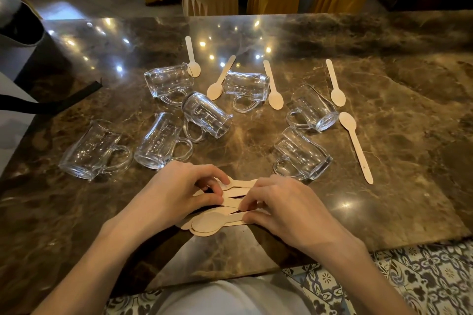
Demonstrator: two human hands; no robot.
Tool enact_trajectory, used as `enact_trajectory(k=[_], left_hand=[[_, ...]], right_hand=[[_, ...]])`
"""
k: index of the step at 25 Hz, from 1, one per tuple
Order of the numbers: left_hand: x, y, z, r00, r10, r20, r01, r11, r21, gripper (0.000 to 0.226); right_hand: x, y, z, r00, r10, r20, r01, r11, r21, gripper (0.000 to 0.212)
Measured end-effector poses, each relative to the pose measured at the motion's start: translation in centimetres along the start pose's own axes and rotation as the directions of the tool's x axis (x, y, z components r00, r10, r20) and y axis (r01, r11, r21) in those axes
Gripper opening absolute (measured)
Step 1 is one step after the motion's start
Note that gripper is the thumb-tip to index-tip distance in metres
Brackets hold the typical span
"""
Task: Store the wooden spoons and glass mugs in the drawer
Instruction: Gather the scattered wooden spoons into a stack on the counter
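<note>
1. Your left hand (184, 186) and right hand (286, 210) meet near the near edge of the desk (396, 174); both are on a bundle (212, 221) of flat wooden spoons.
2. The bundle's long axis runs left to right; the round bowls lie at the left, and the thin handles run right under your right hand.
3. Your left fingers (217, 181) are curled down over the bowl end, pinching the stack; your right fingers (249, 203) pinch the handles at their tips; neither hand is spread flat.
4. The bundle fans a little and is not squared up; I judge you are aligning it before you lift.
5. Five loose spoons (355, 146) lie farther out, pale, thin and light; two are far right and closer to your right hand; three sit in the far middle among the glass.
6. Seven mugs (204, 115) lie on their sides across the middle of the desk, well beyond your fingers; they are clear, thick-walled glass with loop handles; rounded and smooth on a polished stone top, they could roll or slide if nudged.
7. The three left mugs are nearer your left hand; the two right ones are nearer your right.
8. The drawer is not in view; as things lie, nothing looks stored yet.
</note>
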State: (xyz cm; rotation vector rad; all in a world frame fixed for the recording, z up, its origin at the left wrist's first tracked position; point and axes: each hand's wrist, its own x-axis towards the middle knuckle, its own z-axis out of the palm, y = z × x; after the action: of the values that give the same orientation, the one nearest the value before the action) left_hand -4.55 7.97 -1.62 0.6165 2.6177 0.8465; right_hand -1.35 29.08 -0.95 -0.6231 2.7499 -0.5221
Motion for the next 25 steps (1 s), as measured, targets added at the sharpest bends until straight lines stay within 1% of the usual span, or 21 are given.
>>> enact_trajectory(k=[2, 4, 8, 11, 14, 18, 21, 25], left_hand=[[0.1, 0.0, 0.0, 1.0, 0.013, 0.005, -0.013, 0.999, 0.032, 0.021], [0.1, 0.1, -0.2, 1.0, 0.025, 0.014, -0.025, 0.999, 0.024, 0.022], [0.5, 0.8, -1.9, 0.999, 0.051, -0.009, -0.052, 0.996, -0.074, 0.02], [1.5, 1.3, -4.4, 0.995, 0.068, -0.075, -0.074, 0.994, -0.075, 0.025], [3.0, 1.7, -7.2, 0.987, 0.051, -0.15, -0.061, 0.996, -0.058, 0.03], [5.8, 1.9, -10.1, 0.965, 0.047, -0.259, -0.063, 0.997, -0.053, 0.02], [8.1, 1.6, -11.4, 0.943, 0.028, -0.331, -0.046, 0.998, -0.046, 0.017], [11.2, 0.6, -12.8, 0.923, -0.002, -0.384, -0.013, 0.999, -0.038, 0.015]], right_hand=[[0.1, 0.0, -0.2, 1.0, -0.009, -0.001, 0.009, 1.0, 0.002, 0.021], [0.1, -0.1, -0.5, 1.0, -0.021, -0.01, 0.021, 1.0, 0.002, 0.022], [0.4, 0.1, -2.4, 0.998, -0.044, -0.052, 0.045, 0.999, 0.018, 0.023], [1.6, 0.9, -5.0, 0.992, -0.018, -0.125, 0.021, 1.0, 0.019, 0.02], [3.5, 1.9, -7.5, 0.974, 0.036, -0.222, -0.019, 0.997, 0.079, 0.017], [6.5, 3.9, -9.7, 0.936, 0.121, -0.331, -0.095, 0.991, 0.096, 0.01], [8.6, 5.3, -11.0, 0.918, 0.166, -0.361, -0.145, 0.986, 0.086, 0.011], [11.1, 6.8, -12.3, 0.891, 0.195, -0.409, -0.167, 0.98, 0.104, 0.01]])
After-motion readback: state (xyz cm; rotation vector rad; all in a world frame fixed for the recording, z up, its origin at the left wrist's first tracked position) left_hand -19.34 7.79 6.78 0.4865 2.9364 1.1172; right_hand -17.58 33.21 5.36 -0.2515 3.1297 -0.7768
